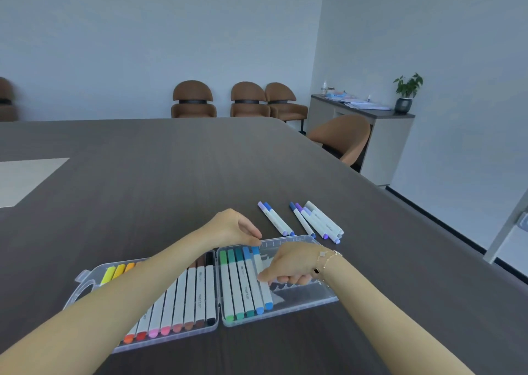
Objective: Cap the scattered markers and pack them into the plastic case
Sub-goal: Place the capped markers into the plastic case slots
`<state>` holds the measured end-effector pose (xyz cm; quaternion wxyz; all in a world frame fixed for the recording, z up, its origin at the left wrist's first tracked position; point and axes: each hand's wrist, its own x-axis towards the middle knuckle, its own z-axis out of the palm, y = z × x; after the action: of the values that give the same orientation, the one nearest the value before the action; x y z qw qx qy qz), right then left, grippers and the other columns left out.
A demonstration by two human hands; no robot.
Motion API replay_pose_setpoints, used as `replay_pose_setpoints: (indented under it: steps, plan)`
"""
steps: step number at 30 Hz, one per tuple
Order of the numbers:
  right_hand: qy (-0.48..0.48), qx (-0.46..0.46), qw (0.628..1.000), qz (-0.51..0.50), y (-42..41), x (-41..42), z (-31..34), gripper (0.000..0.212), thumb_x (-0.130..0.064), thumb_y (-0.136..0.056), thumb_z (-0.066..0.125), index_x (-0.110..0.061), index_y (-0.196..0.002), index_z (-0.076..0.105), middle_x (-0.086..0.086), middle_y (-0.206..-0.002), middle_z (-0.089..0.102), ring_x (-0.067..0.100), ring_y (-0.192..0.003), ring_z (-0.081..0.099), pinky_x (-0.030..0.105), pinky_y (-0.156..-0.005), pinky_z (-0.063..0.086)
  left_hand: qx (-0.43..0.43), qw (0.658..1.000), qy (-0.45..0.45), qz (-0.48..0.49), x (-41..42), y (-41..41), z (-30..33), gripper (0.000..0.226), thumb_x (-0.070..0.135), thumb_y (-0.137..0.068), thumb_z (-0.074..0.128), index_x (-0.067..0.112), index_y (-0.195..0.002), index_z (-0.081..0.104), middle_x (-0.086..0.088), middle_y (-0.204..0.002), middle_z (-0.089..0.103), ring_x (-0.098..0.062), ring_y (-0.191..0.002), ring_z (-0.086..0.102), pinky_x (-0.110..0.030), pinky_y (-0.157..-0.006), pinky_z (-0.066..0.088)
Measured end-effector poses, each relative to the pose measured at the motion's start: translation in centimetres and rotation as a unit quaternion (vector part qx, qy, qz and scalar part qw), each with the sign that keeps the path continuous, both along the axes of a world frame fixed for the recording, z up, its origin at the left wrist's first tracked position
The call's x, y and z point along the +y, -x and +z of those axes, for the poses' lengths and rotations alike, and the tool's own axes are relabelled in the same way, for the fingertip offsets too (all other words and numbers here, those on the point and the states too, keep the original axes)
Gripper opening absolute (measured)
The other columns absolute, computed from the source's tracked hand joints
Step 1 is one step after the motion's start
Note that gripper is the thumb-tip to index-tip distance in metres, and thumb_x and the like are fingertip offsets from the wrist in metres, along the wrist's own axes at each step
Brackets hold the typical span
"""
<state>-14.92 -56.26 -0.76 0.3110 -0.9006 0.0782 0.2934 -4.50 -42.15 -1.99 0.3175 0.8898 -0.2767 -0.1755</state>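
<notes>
- Six markers [311, 221] lie loose on the bench [171, 174], just beyond the case [314, 297].
- Left hand [234, 226] pinches the blue marker [261, 277] at its cap; right hand [288, 269] presses its barrel, apparently seating it.
- Light, stiff, smooth: grip mid-barrel.
</notes>
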Motion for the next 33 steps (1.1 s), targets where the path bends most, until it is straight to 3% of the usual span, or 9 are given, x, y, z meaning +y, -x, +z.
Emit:
replay_pose_setpoints:
  steps: [5, 11, 15, 18, 20, 23, 26, 29, 33]
  plan:
    - [0.003, -0.012, 1.0, 0.007, 0.4, -0.1, -0.1, 0.033, -0.045, -0.087, 0.061, -0.015, -0.073, 0.059, -0.006, -0.056, 0.045, 0.009, -0.047, 0.029, 0.018, -0.045, 0.027, -0.009, 0.999, 0.031, -0.001, 0.4, 0.4, -0.8, 0.025, 0.026, -0.074, 0.079, 0.024, -0.098, 0.073, 0.014, -0.089, 0.071, 0.002, -0.082, 0.065, -0.014, -0.07, 0.048]
    - [0.042, -0.034, 0.998, 0.037, 0.2, -0.2, -0.4, 0.031, -0.05, -0.087, 0.059, -0.026, -0.067, 0.06, -0.011, -0.062, 0.054, 0.007, -0.054, 0.041, 0.016, -0.051, 0.031, -0.001, 0.998, 0.067, 0.014, 0.5, 0.2, -1.9, 0.02, 0.024, -0.073, 0.08, 0.026, -0.09, 0.069, 0.012, -0.088, 0.07, -0.002, -0.082, 0.065, -0.018, -0.073, 0.052]
    - [0.051, -0.048, 0.997, 0.043, 0.1, -0.7, -0.4, 0.034, -0.049, -0.087, 0.059, -0.023, -0.065, 0.061, -0.011, -0.063, 0.057, 0.004, -0.057, 0.048, 0.015, -0.054, 0.037, -0.008, 0.998, 0.056, 0.01, 0.3, -0.8, -1.9, 0.011, 0.025, -0.079, 0.075, 0.025, -0.089, 0.071, 0.01, -0.09, 0.07, -0.004, -0.086, 0.064, -0.024, -0.082, 0.052]
    - [0.041, -0.144, 0.987, -0.052, -1.1, -2.3, -0.2, 0.033, -0.041, -0.089, 0.057, -0.014, -0.072, 0.068, -0.002, -0.063, 0.06, 0.009, -0.052, 0.044, 0.018, -0.052, 0.041, -0.079, 0.993, 0.069, 0.057, -0.3, -2.9, -1.8, 0.011, 0.025, -0.088, 0.064, 0.022, -0.096, 0.072, 0.009, -0.098, 0.069, -0.004, -0.089, 0.06, -0.023, -0.085, 0.049]
    - [0.086, -0.254, 0.953, -0.145, -3.2, -4.1, -1.1, 0.03, -0.027, -0.088, 0.055, -0.008, -0.068, 0.065, 0.01, -0.062, 0.056, 0.014, -0.055, 0.044, 0.026, -0.059, 0.045, -0.115, 0.988, 0.065, 0.082, -1.2, -4.7, -1.5, 0.018, 0.024, -0.092, 0.057, 0.02, -0.104, 0.07, 0.006, -0.106, 0.067, -0.003, -0.09, 0.057, -0.019, -0.082, 0.044]
    - [0.154, -0.286, 0.924, -0.202, -5.9, -5.8, -2.7, 0.027, -0.016, -0.086, 0.05, -0.008, -0.061, 0.058, 0.007, -0.059, 0.047, 0.017, -0.053, 0.041, 0.027, -0.057, 0.041, -0.13, 0.987, 0.039, 0.083, -3.1, -7.2, -1.3, 0.024, 0.023, -0.095, 0.052, 0.017, -0.114, 0.066, 0.002, -0.116, 0.064, -0.009, -0.101, 0.058, -0.019, -0.086, 0.042]
    - [0.167, -0.267, 0.928, -0.198, -7.7, -6.4, -4.3, 0.025, -0.023, -0.086, 0.051, -0.007, -0.074, 0.068, 0.006, -0.065, 0.058, 0.019, -0.057, 0.051, 0.026, -0.06, 0.047, -0.134, 0.989, 0.02, 0.061, -5.1, -9.1, -2.0, 0.027, 0.018, -0.097, 0.048, 0.014, -0.116, 0.065, -0.001, -0.12, 0.063, -0.012, -0.105, 0.058, -0.017, -0.086, 0.041]
    - [0.171, -0.268, 0.927, -0.2, -8.6, -6.5, -5.0, 0.026, -0.03, -0.086, 0.055, -0.012, -0.086, 0.073, 0.006, -0.08, 0.071, 0.021, -0.075, 0.068, 0.03, -0.071, 0.057, -0.135, 0.99, 0.0, 0.041, -6.5, -10.2, -2.9, 0.026, 0.019, -0.097, 0.047, 0.016, -0.114, 0.067, -0.001, -0.116, 0.061, -0.013, -0.103, 0.057, -0.021, -0.088, 0.042]
    - [0.166, -0.283, 0.922, -0.206, -8.7, -6.4, -4.9, 0.037, -0.049, -0.088, 0.055, -0.017, -0.086, 0.073, 0.002, -0.082, 0.071, 0.015, -0.077, 0.067, 0.028, -0.074, 0.058, -0.148, 0.989, 0.006, 0.021, -7.4, -10.6, -3.4, 0.021, 0.022, -0.093, 0.055, 0.017, -0.103, 0.073, 0.006, -0.096, 0.062, -0.006, -0.085, 0.055, -0.017, -0.074, 0.039]
